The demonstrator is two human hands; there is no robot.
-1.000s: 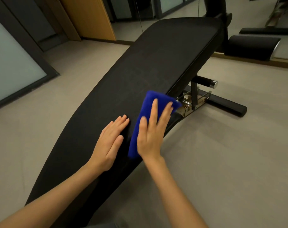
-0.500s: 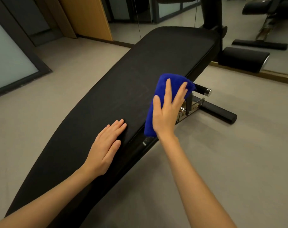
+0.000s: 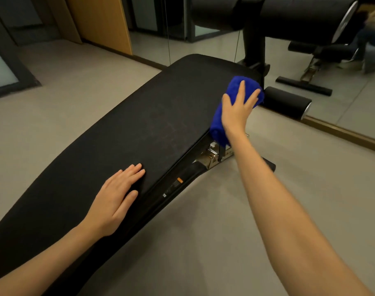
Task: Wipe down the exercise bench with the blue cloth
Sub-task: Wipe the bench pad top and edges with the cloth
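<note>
A long black padded exercise bench [image 3: 139, 133] runs from the near left to the far middle. The folded blue cloth [image 3: 219, 122] lies over the bench's right edge near its far end. My right hand [image 3: 238, 107] presses flat on the cloth with fingers spread. My left hand [image 3: 116, 197] rests flat on the pad nearer to me, fingers together, holding nothing.
Under the bench's right side sit a metal adjuster bracket [image 3: 212, 155] and a black floor bar [image 3: 270, 165]. Black foam rollers [image 3: 289, 101] and an upright post [image 3: 254, 41] stand at the bench's far end. A mirror wall [image 3: 342, 116] is at the right, beige floor all around.
My right hand has slid the blue cloth along the bench's right edge from beside my left hand toward the far end. My left hand has stayed in place on the pad.
</note>
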